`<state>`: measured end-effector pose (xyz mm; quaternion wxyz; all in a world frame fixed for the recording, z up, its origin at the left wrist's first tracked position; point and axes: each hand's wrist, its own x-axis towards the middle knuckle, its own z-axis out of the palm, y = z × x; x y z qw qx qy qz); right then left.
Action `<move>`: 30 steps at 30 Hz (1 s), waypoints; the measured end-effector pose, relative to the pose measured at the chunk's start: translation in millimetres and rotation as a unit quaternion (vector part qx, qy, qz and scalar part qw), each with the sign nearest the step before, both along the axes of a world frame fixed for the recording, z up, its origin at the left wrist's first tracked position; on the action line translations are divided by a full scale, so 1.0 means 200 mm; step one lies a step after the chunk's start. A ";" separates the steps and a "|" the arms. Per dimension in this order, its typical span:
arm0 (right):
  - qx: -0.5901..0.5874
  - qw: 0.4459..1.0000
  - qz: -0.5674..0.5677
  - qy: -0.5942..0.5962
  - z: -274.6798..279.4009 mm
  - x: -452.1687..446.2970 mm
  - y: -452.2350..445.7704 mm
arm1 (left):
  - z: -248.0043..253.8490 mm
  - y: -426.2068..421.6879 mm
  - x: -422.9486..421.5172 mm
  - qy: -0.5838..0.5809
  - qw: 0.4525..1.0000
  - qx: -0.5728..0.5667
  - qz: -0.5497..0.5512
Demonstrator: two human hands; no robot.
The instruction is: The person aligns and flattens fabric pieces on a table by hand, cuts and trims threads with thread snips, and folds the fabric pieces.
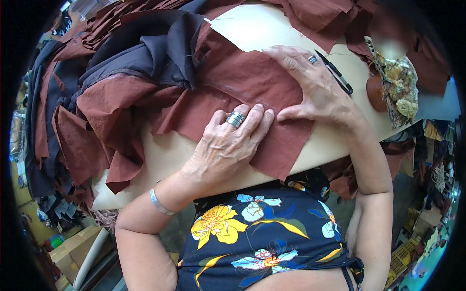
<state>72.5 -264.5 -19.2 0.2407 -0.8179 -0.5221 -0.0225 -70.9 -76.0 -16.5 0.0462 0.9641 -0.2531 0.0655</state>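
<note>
A reddish-brown cloth [233,68] with a seam or fold line across it lies on the pale tabletop. My left hand [230,140], with rings and a bracelet on that arm, rests on the cloth with its fingers bent and close together, the fingertips down on the fabric. Its thumb is mostly hidden. To its right, my right hand [315,87] lies over the cloth's right part, thumb and fingers spread apart. Dark navy cloth [155,53] is bunched beside the brown piece on the left.
A black pen [335,72] lies just beyond my right wrist. Further right stands a rough, shell-like object [400,87] by a round brown thing. More brown cloth [320,19] is heaped at the back. A cardboard box [75,250] is on the floor at lower left.
</note>
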 end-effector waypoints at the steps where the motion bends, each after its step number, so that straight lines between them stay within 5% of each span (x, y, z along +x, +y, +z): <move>1: -0.026 1.000 -0.004 -0.011 0.01 -0.01 -0.01 | 0.00 0.00 0.00 -0.006 1.000 0.003 -0.006; 7: -0.168 0.984 -0.012 -0.053 0.06 -0.05 -0.15 | 0.02 0.06 0.01 -0.024 0.995 -0.085 -0.039; 10: -0.100 0.995 -0.019 0.019 0.08 -0.01 -0.09 | -0.02 0.12 0.01 -0.056 0.982 -0.178 -0.031; 14: 0.032 0.994 -0.106 0.026 -0.01 0.01 0.12 | -0.03 0.13 0.01 -0.047 0.986 -0.153 -0.043; 20: 0.058 0.979 -0.103 0.169 0.04 0.02 0.17 | -0.05 0.13 0.02 -0.048 0.988 -0.141 -0.036; 30: 0.151 0.980 -0.059 0.115 -0.05 0.04 0.16 | 0.00 0.09 0.06 -0.010 0.993 -0.121 -0.009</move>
